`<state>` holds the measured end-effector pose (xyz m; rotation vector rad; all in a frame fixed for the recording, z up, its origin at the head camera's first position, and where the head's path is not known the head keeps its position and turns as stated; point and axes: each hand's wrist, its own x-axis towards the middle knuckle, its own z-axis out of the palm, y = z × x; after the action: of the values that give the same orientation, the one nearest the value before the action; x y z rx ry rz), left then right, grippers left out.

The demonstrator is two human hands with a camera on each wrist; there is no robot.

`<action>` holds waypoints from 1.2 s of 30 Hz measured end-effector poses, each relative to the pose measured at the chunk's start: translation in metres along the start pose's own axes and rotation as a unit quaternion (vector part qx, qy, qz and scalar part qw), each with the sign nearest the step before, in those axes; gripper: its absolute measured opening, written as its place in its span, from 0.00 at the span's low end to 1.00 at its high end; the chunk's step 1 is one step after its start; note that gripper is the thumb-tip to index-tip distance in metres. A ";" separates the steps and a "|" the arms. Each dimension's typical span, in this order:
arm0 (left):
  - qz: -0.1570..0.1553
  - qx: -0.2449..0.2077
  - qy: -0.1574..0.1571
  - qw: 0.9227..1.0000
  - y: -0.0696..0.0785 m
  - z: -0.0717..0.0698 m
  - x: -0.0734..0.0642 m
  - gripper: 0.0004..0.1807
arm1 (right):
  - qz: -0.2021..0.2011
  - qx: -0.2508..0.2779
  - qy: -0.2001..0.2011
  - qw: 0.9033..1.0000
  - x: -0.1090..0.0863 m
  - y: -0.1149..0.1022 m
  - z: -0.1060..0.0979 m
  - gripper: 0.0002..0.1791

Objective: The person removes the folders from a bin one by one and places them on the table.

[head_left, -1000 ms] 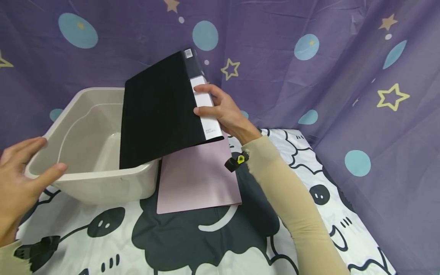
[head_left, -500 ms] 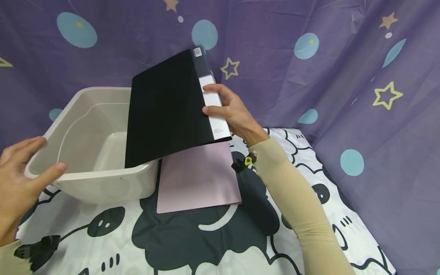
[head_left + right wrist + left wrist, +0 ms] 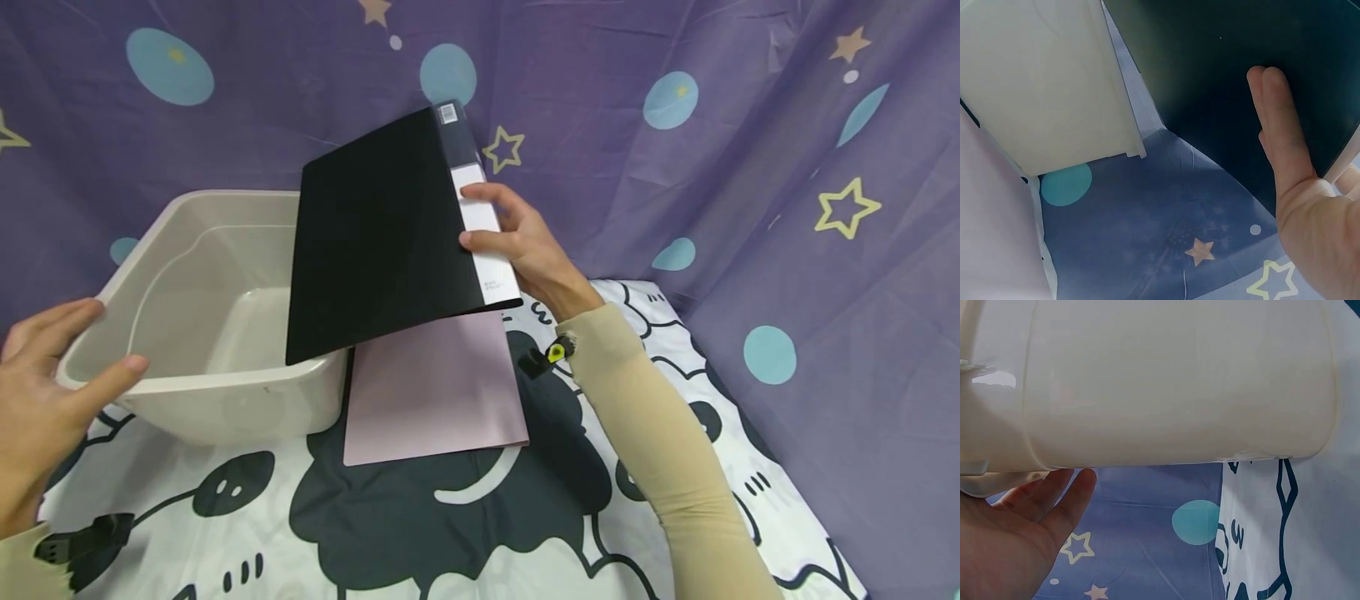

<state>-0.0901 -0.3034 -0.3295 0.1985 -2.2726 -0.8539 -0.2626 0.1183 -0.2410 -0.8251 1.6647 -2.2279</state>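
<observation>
My right hand (image 3: pixel 528 250) holds a black file binder (image 3: pixel 375 237) by its spine, which bears a white label. The binder is tilted, its left part over the right rim of an off-white plastic bin (image 3: pixel 217 408). In the right wrist view, straight fingers (image 3: pixel 1285 125) lie along the binder's underside (image 3: pixel 1191 75). At the bin's left corner, my left hand (image 3: pixel 56 383) grips the rim, thumb over the front edge. The left wrist view shows its fingers against the bin's outer wall (image 3: pixel 1179 381). A pale pink folder (image 3: pixel 438 392) lies on the cloth below the binder.
A white cloth (image 3: pixel 390 575) with black cartoon drawings covers the surface. Behind it and at the right hangs a purple curtain (image 3: pixel 585 108) with stars and blue shapes. A dark strap with a small device (image 3: pixel 93 537) is on the left wrist.
My right hand has moved the binder to the right, uncovering more of the bin's inside. The left hand, bin and pink folder have stayed in place.
</observation>
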 end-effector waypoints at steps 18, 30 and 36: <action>0.004 -0.014 0.004 1.000 0.003 0.002 0.003 0.37 | -0.018 -0.052 0.022 0.998 -0.007 -0.006 -0.011 0.30; -0.001 -0.002 -0.008 1.000 0.001 0.000 0.004 0.39 | -0.029 -0.045 0.018 0.998 -0.012 -0.007 -0.017 0.30; -0.003 -0.023 -0.008 1.000 -0.001 -0.001 0.002 0.39 | -0.049 -0.093 0.020 0.994 -0.015 -0.008 -0.019 0.30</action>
<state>-0.0914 -0.3056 -0.3284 0.1771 -2.2652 -0.9133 -0.2600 0.1439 -0.2418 -0.9302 1.9128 -2.1911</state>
